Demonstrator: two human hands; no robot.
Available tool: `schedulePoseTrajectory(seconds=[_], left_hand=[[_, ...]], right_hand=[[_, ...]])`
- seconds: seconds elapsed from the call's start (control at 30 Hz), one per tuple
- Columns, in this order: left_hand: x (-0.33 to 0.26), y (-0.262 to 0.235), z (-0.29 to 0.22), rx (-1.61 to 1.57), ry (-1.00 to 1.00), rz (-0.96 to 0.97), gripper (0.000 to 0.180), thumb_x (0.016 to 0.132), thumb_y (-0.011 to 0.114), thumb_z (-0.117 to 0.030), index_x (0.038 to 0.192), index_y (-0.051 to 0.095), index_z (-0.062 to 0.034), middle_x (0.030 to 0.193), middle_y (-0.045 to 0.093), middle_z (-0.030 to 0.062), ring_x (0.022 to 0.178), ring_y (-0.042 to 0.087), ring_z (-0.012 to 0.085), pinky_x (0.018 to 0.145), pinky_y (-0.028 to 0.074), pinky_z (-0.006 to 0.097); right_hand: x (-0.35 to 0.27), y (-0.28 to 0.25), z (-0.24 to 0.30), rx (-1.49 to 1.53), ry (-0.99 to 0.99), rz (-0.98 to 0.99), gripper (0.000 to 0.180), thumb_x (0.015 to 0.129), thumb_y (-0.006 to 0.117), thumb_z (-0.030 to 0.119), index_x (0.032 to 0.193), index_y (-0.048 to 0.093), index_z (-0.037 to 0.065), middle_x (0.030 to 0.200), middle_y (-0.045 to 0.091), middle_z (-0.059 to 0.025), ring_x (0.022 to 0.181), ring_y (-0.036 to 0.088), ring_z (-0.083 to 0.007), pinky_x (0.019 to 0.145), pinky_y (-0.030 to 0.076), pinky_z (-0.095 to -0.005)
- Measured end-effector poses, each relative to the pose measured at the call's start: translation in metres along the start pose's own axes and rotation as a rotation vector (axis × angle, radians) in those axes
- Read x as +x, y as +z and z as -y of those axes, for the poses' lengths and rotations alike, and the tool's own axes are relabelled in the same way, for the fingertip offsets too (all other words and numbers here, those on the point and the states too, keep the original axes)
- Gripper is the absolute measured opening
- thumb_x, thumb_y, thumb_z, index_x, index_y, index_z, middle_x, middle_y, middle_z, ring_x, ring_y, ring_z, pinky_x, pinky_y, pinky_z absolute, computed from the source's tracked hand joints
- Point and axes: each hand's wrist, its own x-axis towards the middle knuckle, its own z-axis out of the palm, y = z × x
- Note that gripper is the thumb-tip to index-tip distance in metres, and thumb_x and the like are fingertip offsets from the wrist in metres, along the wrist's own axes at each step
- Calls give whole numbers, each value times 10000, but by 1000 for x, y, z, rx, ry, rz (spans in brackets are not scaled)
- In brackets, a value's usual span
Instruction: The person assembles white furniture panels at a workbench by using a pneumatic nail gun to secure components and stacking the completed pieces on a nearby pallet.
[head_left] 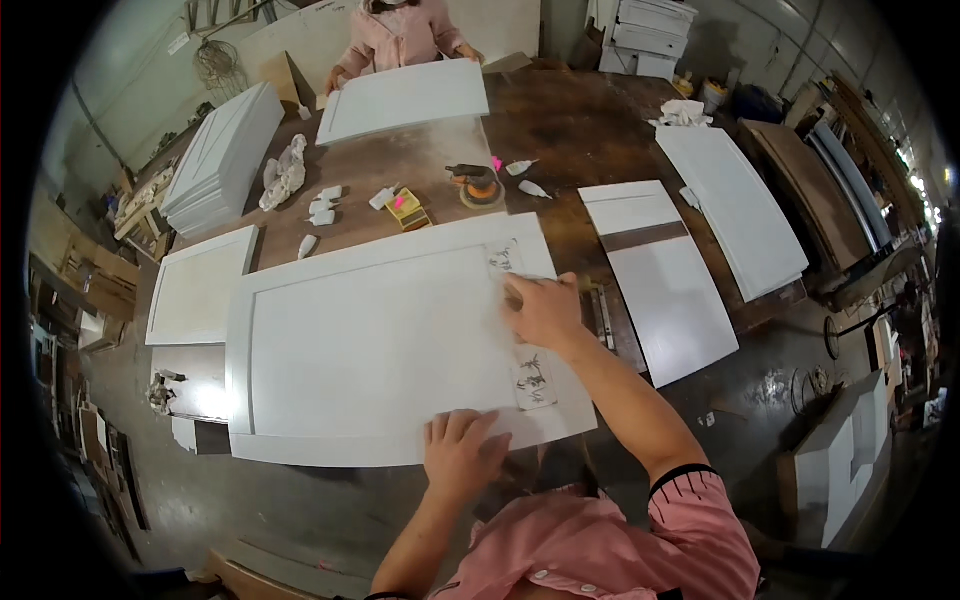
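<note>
A large white cabinet door [380, 350] with a recessed middle lies flat on the table before me. Dark marks show on a strip [535, 380] along its right end. My left hand [463, 455] rests on the door's near edge with its fingers apart. Over the marked strip, my right hand [543, 312] presses down with bent fingers drawn together. Their tips are blurred, and whatever they may hold cannot be made out.
An orange sander [475, 185], a yellow box [407, 210] and several small white bottles [322, 213] lie beyond the door. White panels [675, 285] are at right, stacked panels [225, 155] at left. Across the table, a person in pink holds another white panel [410, 100].
</note>
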Motion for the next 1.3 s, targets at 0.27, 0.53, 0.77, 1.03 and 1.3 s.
schedulePoseTrajectory(seconds=[0.27,0.53,0.77,1.03,1.3], left_hand=[[25,24,-14,139,-263,-17,234,772,784,-209,1000,740,-177,817,605,1,821,577,261,805,437,428],[33,43,-21,206,-352,-55,130,833,685,-114,957,724,-113,697,539,5,720,519,243,737,414,403],[27,55,-17,261,-388,-93,102,912,622,-144,935,704,-86,662,472,24,675,443,227,730,385,384],[33,52,-25,220,-409,-67,127,938,617,-127,954,710,-43,728,541,69,734,484,262,711,400,388],[30,50,-22,219,-317,-121,123,869,650,-86,963,728,-82,722,565,32,720,519,253,734,416,398]], right_hand=[[14,-8,-52,461,-69,-133,418,936,656,439,1254,705,173,859,751,-114,791,710,-305,826,519,-443],[36,32,-355,-352,279,-119,597,934,660,393,1479,522,193,1542,458,-100,1474,332,-375,1172,244,-640],[-4,27,-354,-401,180,45,688,889,704,452,1457,517,113,1359,544,-126,1380,421,-354,1202,153,-676],[-54,-5,-369,-54,173,-86,595,827,802,347,1359,614,157,1322,525,-92,1255,519,-317,1125,371,-531],[-88,8,-365,-83,257,11,426,845,751,330,1218,669,142,1243,657,-84,1238,557,-318,1025,449,-500]])
